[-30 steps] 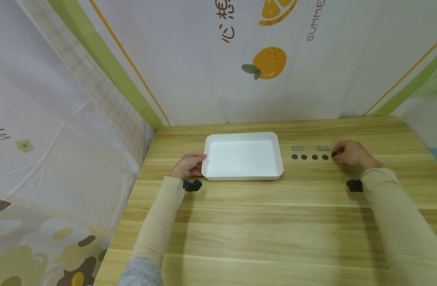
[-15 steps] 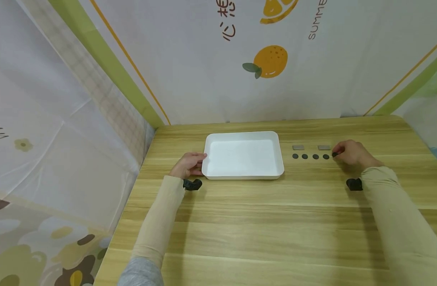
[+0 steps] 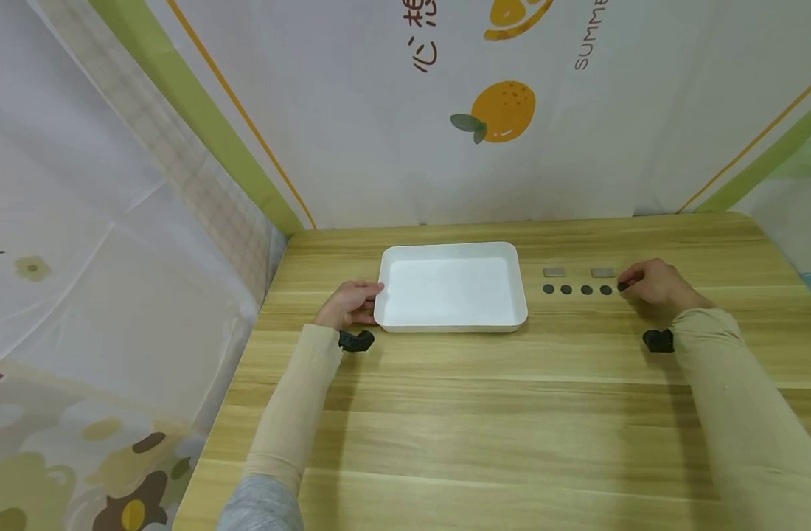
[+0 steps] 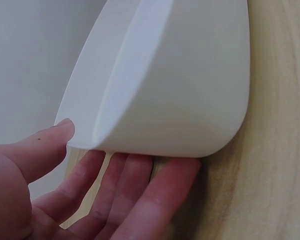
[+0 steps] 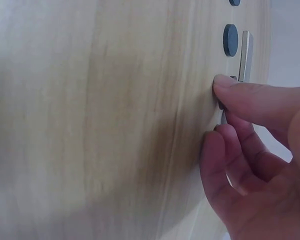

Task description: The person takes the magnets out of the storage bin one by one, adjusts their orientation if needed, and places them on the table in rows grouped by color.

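Note:
A shallow white tray [image 3: 452,329] rests on the wooden table, left of the small dark pieces. My left hand [image 3: 347,304] holds its left side: in the left wrist view the thumb lies at the rim and the fingers touch the outer wall [image 4: 190,95]. At the right end of a row of dark round discs [image 3: 587,290], my right hand [image 3: 659,284] pinches another dark disc [image 3: 622,287] close over the tabletop. The right wrist view shows that disc mostly hidden behind the thumb, with a neighbouring disc [image 5: 231,40] lying flat.
Behind the disc row lie two flat grey rectangular bars [image 3: 554,272], the right-hand bar [image 3: 602,273] close to my right fingertips. A printed white cloth [image 3: 379,147] hangs along the table's back edge, and another cloth [image 3: 147,280] hangs on the left.

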The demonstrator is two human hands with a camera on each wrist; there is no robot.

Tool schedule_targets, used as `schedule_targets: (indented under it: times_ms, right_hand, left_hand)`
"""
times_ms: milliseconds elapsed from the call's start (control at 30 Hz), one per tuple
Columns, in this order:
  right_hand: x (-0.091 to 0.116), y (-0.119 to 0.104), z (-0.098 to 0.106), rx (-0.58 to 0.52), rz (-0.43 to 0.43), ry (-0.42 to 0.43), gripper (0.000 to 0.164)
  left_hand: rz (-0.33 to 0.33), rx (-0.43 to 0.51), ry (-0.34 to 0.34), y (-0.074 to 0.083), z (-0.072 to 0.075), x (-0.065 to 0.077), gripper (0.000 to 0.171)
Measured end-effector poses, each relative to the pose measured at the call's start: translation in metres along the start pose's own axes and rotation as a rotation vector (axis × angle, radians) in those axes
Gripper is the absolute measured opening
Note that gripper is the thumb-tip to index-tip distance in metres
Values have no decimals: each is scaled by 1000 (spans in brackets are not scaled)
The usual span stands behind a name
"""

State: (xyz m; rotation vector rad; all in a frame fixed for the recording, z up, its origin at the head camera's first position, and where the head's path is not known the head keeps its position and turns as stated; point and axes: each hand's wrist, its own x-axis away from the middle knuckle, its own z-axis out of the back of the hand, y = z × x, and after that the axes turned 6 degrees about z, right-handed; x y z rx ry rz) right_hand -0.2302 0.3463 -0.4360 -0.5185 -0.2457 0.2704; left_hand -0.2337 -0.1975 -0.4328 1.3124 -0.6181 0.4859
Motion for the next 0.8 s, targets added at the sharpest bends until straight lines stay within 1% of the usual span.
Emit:
schedule_targets:
  times_ms: [167, 333, 467, 533, 600, 667, 733, 800]
  right_hand:
    - [3, 2, -2, -24, -22, 5, 36]
    - [3, 4, -3, -55, -50, 25, 38]
    - [5, 5, -5, -64, -48, 46, 40]
    - [6, 5, -6, -60, -38, 73, 40]
    - [6, 1, -6, -57, -26, 111, 41]
    - [6, -5, -2, -38, -8, 152, 42]
    - [5, -15, 4, -14, 22, 195, 41]
    - [5, -25, 14, 21, 53, 203, 41]
  left_hand:
    - [5, -18, 6, 1, -1, 1, 45]
    - [1, -24, 2, 2, -1, -2, 45]
    - [4, -31, 0, 1, 0, -4, 44]
    - [9, -37, 2, 1, 2, -4, 44]
    - [13, -42, 7, 2, 5, -3, 44]
    - [6, -66, 3, 5, 12, 0, 45]
    - [-20, -124, 6, 10, 21, 7, 45]
    - [-47, -209, 6, 19, 33, 20, 48]
